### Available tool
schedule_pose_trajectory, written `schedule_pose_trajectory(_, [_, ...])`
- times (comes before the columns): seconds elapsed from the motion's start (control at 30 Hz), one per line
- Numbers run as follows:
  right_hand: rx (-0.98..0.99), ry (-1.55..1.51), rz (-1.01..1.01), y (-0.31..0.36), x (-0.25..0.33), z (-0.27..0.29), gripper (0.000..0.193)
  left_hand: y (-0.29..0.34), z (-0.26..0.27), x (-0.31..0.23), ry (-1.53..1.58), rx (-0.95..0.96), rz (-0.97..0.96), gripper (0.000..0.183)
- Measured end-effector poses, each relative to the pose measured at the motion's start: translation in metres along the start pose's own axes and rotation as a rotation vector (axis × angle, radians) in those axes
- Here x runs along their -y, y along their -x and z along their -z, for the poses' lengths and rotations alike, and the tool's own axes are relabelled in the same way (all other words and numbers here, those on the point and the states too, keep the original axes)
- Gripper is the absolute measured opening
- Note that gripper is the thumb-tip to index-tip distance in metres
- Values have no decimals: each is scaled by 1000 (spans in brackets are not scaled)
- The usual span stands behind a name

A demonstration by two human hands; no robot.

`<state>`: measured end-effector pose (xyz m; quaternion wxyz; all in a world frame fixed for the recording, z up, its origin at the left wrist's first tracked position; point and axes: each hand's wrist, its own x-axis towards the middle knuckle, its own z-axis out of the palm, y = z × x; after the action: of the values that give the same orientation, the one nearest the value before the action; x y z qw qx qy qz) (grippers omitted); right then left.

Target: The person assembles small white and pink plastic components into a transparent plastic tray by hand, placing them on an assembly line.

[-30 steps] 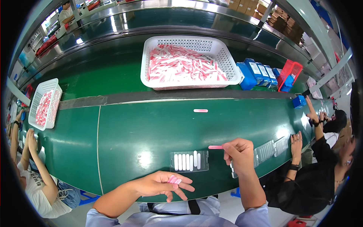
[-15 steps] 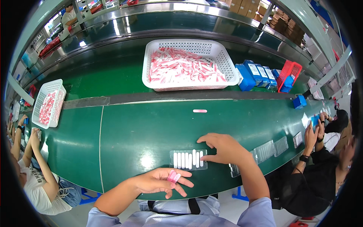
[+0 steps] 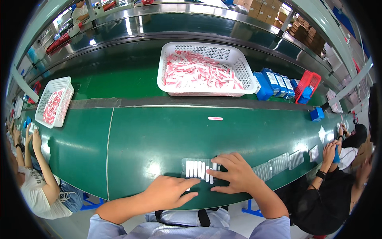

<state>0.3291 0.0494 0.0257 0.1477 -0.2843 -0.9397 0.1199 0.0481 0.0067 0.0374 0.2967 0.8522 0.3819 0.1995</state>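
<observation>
A transparent plastic tray [image 3: 184, 168] lies near the bench's front edge, with several white round-ended strips [image 3: 195, 169] side by side in it. Over its right end is my right hand [image 3: 235, 174], fingers spread, the fingertips touching strips there. One strip [image 3: 207, 174] sits lower than the row and sticks out past the tray's near edge. My left hand [image 3: 169, 192] is palm down, its index finger at the tray's near side. A small pale tip [image 3: 188, 189] shows between its thumb and index finger; the rest of what it holds is hidden under the hand.
A single pink strip [image 3: 215, 118] lies farther off on the green bench [image 3: 151, 135]. Beyond stand a white basket [image 3: 207, 93] of pink-and-white strips, blue boxes [image 3: 264, 88] and a red basket [image 3: 308, 81]. More transparent trays [image 3: 278, 164] lie at right. Co-workers sit on both sides.
My left hand has turned palm down, hiding the pink strips that showed in its fingers. My right hand has come nearer over the tray, and strips at its right end have shifted toward me.
</observation>
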Motion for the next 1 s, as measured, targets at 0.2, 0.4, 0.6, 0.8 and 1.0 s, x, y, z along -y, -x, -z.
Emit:
schedule_pose_trajectory(0.2, [2,6,-80,-5,-2,4,63,-22,-3,3,-393,229,52,49])
schedule_pose_trajectory(0.4, [-61,-88,-69,4,-3,9,64,-19,-16,-3,-578,97,-66,39])
schedule_pose_trajectory(0.6, [16,-41,-49,6,-4,9,60,-22,-10,0,-465,-13,-127,37])
schedule_pose_trajectory(0.8, [72,-96,-73,7,-5,12,65,-15,15,13,-381,12,-12,40])
schedule_pose_trajectory(1.0, [93,-84,-131,2,-2,13,68,-11,-2,19,-469,74,-156,41])
